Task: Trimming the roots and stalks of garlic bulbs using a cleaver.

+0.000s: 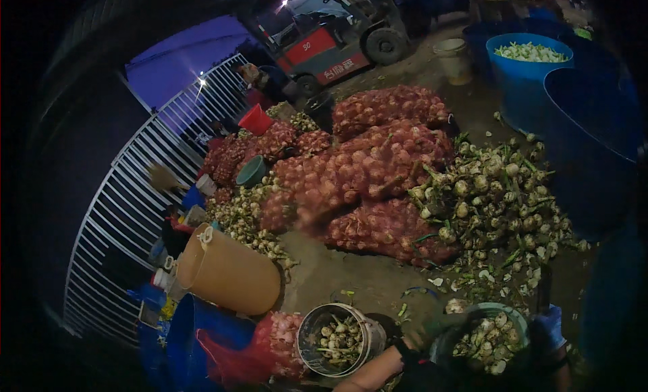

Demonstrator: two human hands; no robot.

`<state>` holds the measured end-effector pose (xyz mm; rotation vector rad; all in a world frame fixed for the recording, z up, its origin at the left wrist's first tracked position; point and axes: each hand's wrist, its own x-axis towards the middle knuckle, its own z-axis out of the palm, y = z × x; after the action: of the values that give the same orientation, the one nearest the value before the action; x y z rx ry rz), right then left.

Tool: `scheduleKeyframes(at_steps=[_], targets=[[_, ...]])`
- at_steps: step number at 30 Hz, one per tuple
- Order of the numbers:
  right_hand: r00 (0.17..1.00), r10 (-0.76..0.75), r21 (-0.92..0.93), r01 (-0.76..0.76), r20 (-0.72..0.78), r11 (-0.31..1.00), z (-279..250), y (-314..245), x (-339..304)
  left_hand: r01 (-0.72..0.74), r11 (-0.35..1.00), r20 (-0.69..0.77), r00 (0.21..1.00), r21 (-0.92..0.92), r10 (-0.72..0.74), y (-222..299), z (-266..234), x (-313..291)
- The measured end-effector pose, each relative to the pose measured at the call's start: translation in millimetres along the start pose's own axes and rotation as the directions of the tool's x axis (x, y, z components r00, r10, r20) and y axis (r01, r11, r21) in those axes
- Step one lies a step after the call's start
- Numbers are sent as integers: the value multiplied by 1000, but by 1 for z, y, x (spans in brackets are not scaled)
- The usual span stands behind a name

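At the lower right stands a green basin [523, 318] holding several pale garlic bulbs [489, 345]. My left hand [420, 332] is at its left side, blurred by motion, so its fingers and anything in them do not show clearly. Just beyond it is a whitish bulb [455, 305]; I cannot make out whether they touch. My right hand [552, 324], in a blue glove, is beside the basin's right rim, with its fingers indistinct in the dark. Left of my left forearm, a white bucket [375, 338] contains more bulbs with stalks.
Red mesh sacks [364, 166] full of bulbs lie ahead, beside a loose heap [499, 196]. A tan barrel [233, 270] and a blue tub [202, 341] stand left. Tall blue tubs [530, 95] line the right. A forklift [324, 51] stands beyond; people are near the white fence [108, 210].
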<state>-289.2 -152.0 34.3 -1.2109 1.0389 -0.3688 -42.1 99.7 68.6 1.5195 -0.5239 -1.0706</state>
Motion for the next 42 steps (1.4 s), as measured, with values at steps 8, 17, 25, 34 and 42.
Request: scheduleKeyframes(at_steps=[8, 17, 25, 34, 42], targets=[[998, -13, -160, 3, -61, 987, -107, 37, -23, -164, 986, -111, 980, 17, 165, -12, -35, -54], [963, -187, -226, 141, -192, 964, -111, -3, -105, -3, 990, -71, 997, -139, -7, 25, -31, -123], [916, -366, -244, 322, -165, 915, -111, -52, -157, -1, 971, -108, 994, -241, -25, 66, -6, -198], [863, -504, -302, 471, -37, 829, -135, -53, -171, -56, 968, -160, 987, -244, 17, 102, -11, -250], [880, -476, -194, 464, -14, 864, -65, -143, -213, -123, 989, -228, 968, -87, 101, 35, -60, -242]])
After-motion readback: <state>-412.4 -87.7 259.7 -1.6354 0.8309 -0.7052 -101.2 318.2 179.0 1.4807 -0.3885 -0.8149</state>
